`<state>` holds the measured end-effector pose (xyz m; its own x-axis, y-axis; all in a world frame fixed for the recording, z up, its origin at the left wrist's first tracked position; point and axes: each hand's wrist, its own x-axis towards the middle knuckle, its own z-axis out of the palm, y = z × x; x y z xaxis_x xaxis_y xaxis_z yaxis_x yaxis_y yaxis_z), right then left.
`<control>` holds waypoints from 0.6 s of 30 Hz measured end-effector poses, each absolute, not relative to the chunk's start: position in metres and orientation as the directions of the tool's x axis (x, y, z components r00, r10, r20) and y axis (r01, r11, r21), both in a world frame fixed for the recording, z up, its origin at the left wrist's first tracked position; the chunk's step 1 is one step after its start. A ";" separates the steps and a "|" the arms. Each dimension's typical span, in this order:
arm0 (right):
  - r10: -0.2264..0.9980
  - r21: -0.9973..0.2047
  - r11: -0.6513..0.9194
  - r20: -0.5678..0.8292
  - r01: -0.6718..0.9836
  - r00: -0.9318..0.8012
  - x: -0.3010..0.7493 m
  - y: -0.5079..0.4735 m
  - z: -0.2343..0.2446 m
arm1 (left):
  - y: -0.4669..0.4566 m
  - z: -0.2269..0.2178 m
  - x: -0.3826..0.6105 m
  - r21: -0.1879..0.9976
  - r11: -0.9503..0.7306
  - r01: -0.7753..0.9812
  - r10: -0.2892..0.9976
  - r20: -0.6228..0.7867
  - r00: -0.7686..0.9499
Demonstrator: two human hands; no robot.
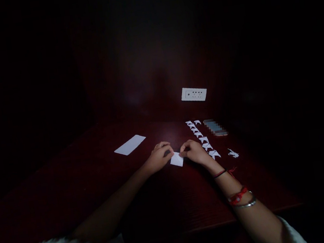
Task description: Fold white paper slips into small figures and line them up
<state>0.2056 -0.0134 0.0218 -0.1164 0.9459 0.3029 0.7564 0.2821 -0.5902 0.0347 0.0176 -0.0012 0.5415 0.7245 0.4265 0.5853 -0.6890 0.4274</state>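
A small square of folded white paper [176, 160] is held between my two hands over the dark red table. My left hand [161, 156] pinches its upper left corner between thumb and fingers. At the upper right edge, my right hand [194, 152] grips it the same way. Just beyond my right hand runs a slanting row of small folded white paper pieces [199, 135], with one more piece [197, 122] beside the row's far end. To the left lies a flat white paper strip [130, 145].
A blurred-out phone-like object [215, 127] lies right of the row. Nearer me is a small crumpled white scrap [233, 153]. A white socket plate [194, 94] is set in the wall behind the dark red table [97, 178]. The surroundings are very dark.
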 end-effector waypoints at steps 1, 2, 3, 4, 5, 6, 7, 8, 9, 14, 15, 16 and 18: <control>0.937 -0.579 0.297 0.328 0.759 -0.117 0.206 -0.014 0.022 | 0.017 0.000 0.035 0.424 -0.698 0.577 0.715 0.448 0.536; 0.929 -0.569 0.315 0.348 0.759 -0.125 0.205 -0.014 0.023 | 0.017 0.000 0.036 0.420 -0.709 0.566 0.704 0.469 0.534; 0.921 -0.563 0.335 0.363 0.755 -0.138 0.205 -0.014 0.023 | 0.016 0.001 0.036 0.415 -0.722 0.554 0.691 0.487 0.535; 0.913 -0.560 0.361 0.376 0.746 -0.160 0.205 -0.015 0.023 | 0.016 0.002 0.037 0.410 -0.732 0.544 0.679 0.503 0.535; 0.904 -0.558 0.389 0.386 0.733 -0.186 0.204 -0.015 0.023 | 0.015 0.003 0.037 0.404 -0.742 0.535 0.668 0.517 0.535; 0.895 -0.556 0.415 0.394 0.720 -0.211 0.204 -0.016 0.023 | 0.015 0.003 0.037 0.398 -0.750 0.528 0.658 0.528 0.537; 0.887 -0.555 0.435 0.400 0.709 -0.230 0.203 -0.016 0.023 | 0.014 0.004 0.038 0.391 -0.758 0.522 0.648 0.538 0.539; 0.881 -0.555 0.449 0.406 0.701 -0.243 0.202 -0.017 0.023 | 0.014 0.004 0.038 0.385 -0.766 0.515 0.639 0.547 0.541; 0.876 -0.553 0.459 0.414 0.696 -0.249 0.202 -0.017 0.024 | 0.014 0.005 0.038 0.380 -0.772 0.510 0.631 0.555 0.542; 0.853 -0.549 0.493 0.458 0.675 -0.250 0.199 -0.019 0.024 | 0.010 0.007 0.040 0.371 -0.781 0.503 0.618 0.574 0.537; 0.852 -0.553 0.496 0.459 0.670 -0.252 0.199 -0.019 0.024 | 0.008 0.008 0.041 0.365 -0.779 0.510 0.619 0.578 0.532; 0.853 -0.560 0.495 0.457 0.664 -0.251 0.199 -0.018 0.023 | 0.006 0.009 0.042 0.357 -0.777 0.519 0.619 0.584 0.525; 0.863 -0.587 0.486 0.442 0.647 -0.246 0.201 -0.016 0.022 | 0.003 0.013 0.042 0.339 -0.773 0.536 0.616 0.604 0.506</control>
